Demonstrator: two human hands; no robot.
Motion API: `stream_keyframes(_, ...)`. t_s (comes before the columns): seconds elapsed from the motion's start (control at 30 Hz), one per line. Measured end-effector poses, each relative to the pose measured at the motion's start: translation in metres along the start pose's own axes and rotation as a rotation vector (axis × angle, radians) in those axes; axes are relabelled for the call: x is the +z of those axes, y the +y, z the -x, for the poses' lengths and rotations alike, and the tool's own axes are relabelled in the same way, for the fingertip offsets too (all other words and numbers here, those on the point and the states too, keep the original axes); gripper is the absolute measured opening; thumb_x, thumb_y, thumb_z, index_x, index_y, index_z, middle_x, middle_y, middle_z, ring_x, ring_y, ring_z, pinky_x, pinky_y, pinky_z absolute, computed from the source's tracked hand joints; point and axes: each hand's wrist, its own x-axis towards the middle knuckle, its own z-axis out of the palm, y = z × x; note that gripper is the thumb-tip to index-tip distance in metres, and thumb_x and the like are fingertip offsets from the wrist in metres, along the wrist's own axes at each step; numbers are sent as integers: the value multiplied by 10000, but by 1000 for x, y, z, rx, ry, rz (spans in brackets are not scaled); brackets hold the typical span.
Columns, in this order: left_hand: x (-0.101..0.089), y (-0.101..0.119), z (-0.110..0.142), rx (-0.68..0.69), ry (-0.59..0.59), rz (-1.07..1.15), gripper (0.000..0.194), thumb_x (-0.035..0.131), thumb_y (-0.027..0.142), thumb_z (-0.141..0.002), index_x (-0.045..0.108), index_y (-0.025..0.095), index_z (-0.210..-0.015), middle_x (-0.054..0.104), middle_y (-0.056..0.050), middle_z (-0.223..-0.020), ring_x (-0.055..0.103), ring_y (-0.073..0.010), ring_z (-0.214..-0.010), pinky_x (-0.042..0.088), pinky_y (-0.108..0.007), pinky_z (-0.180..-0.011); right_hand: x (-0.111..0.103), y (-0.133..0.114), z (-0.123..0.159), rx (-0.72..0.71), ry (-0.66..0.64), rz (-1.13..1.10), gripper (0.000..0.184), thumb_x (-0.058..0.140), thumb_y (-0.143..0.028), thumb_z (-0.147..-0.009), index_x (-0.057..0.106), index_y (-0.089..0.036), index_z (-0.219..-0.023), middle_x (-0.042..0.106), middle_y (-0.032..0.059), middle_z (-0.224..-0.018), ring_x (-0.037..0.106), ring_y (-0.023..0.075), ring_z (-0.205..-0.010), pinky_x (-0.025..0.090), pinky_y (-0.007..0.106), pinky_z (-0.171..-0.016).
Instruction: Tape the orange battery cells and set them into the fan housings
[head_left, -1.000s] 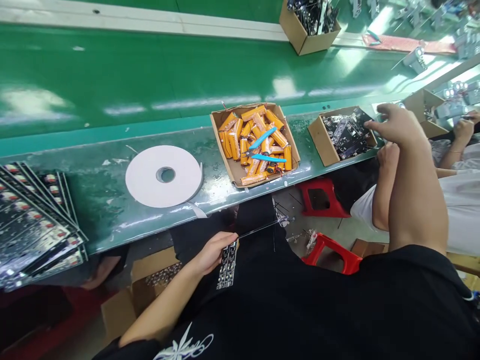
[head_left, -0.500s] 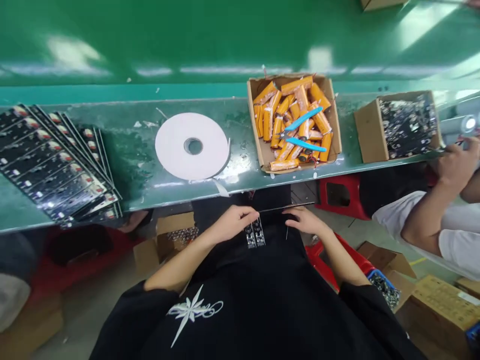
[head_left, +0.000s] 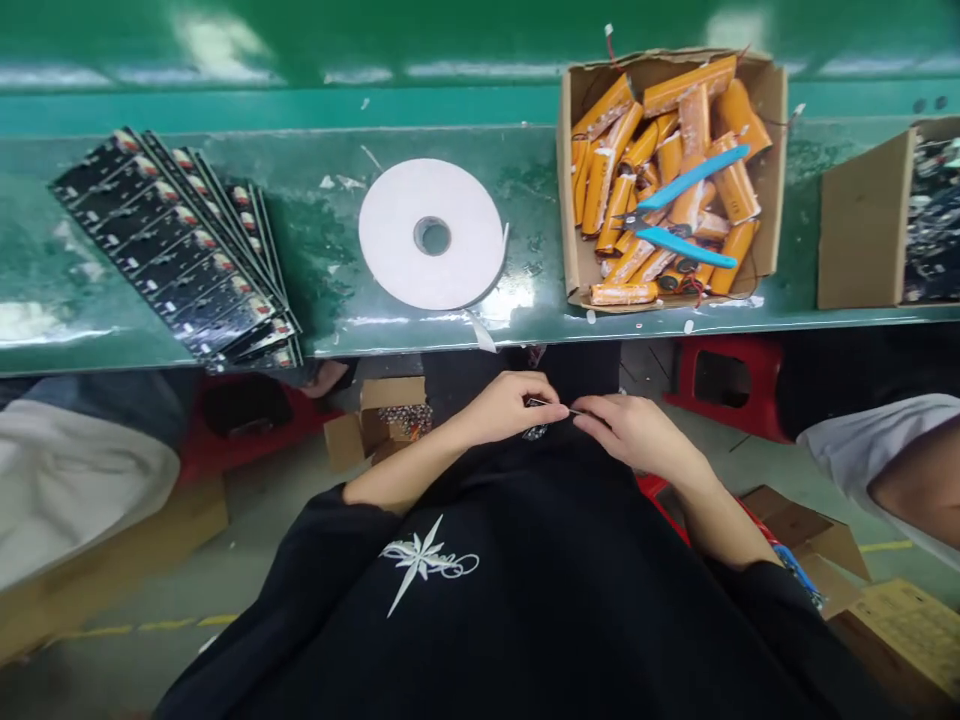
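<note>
In front of my black shirt, below the bench edge, my left hand [head_left: 514,408] is closed on a small black circuit board [head_left: 535,432], partly hidden by the fingers. Close beside it, my right hand [head_left: 637,432] pinches a thin board edge between thumb and fingertips. That edge shows only as a slim line between the two hands, so I cannot tell whether it is a separate piece. On the bench ahead lies a roll of white tape [head_left: 390,225], its loose end hanging over the edge.
A stack of black circuit board panels [head_left: 180,250] lies at left. A cardboard box [head_left: 568,200] holds orange battery packs [head_left: 694,125] with blue-handled cutters [head_left: 690,245] on top. Another box [head_left: 862,235] of boards stands at right. People sit on both sides; red stools [head_left: 731,385] are below.
My hands have come together from being apart, and the board in my left hand has tilted nearly edge-on. The view has shifted, so the bench things appear higher and larger.
</note>
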Motion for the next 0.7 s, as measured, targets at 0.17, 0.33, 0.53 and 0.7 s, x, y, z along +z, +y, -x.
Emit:
stream_keyframes(0.17,1,-7,5,-125,-103,205,431,827,546,-878,792,162,-1072,831,-95,-1019,762,-208,-920,594,-318,-881,12,0,-11,-15,-8,102,399,404,-412,-1157,737,-244,-1017,766,69,-819,714,244,-726,436,330,-676)
stream_keyframes(0.33,1,-7,14,-211,-196,221,448,770,591,-928,787,143,-940,840,-105,-901,774,-204,-788,622,-311,-776,19,-5,-11,-47,43,20,489,388,-551,-1152,731,-236,-1003,771,84,-870,688,232,-752,418,322,-661)
stream_keyframes(0.53,-8,14,16,-65,-378,85,377,744,531,-974,834,178,-878,828,-68,-829,755,-178,-748,558,-247,-731,32,-9,-5,19,-68,-696,574,606,-723,-1029,666,-222,-756,527,-35,-532,409,126,-466,325,284,-499)
stream_keyframes(0.7,-18,36,5,-15,-521,63,218,877,443,-874,864,227,-889,809,-70,-790,734,-198,-676,547,-269,-691,54,-4,1,-6,-305,-1243,602,738,-746,-934,616,-207,-695,368,-93,-436,259,74,-377,201,238,-417)
